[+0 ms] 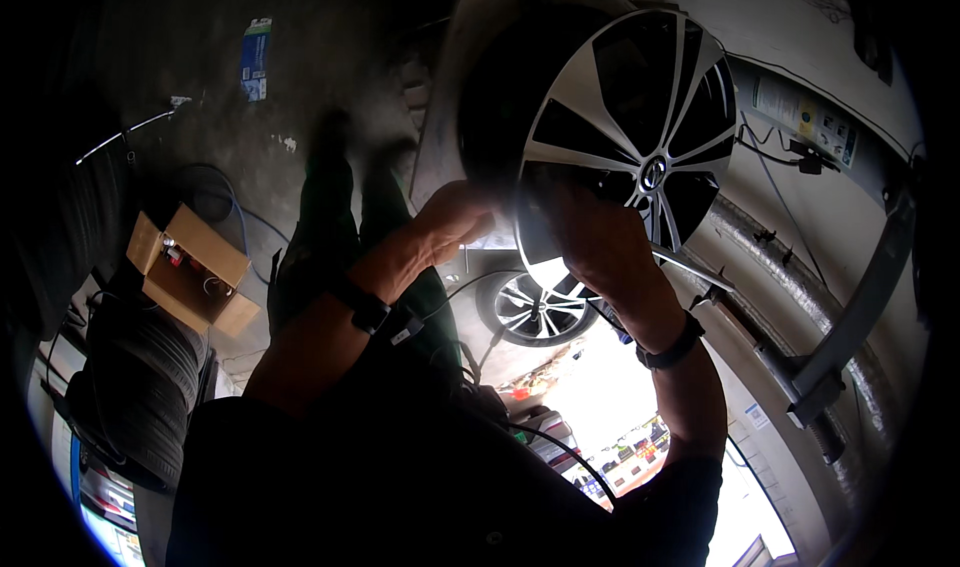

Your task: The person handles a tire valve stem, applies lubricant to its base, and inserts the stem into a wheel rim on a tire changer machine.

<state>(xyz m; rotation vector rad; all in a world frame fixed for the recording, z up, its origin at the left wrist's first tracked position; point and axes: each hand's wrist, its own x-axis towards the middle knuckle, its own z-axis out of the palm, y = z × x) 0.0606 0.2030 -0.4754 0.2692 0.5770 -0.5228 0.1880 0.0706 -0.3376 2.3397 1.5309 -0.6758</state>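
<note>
- We grip a glossy black-and-silver spoked alloy wheel (630,137): left hand (455,222) at nine o'clock, right hand (590,237) at six.
- An open cardboard box (190,267) holds small items.

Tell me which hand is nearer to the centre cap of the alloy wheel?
Right. The right hand lies on the alloy wheel beside the centre cap; the left hand is farther, at the tyre's edge.

An open brown cardboard box (190,267) sits at nine o'clock, small items inside. A blue-and-white rectangular label (256,59) hangs on the dark wall at eleven o'clock. At two o'clock, a white rectangular sticker (805,119) with small coloured symbols lies along a pale panel.
</note>
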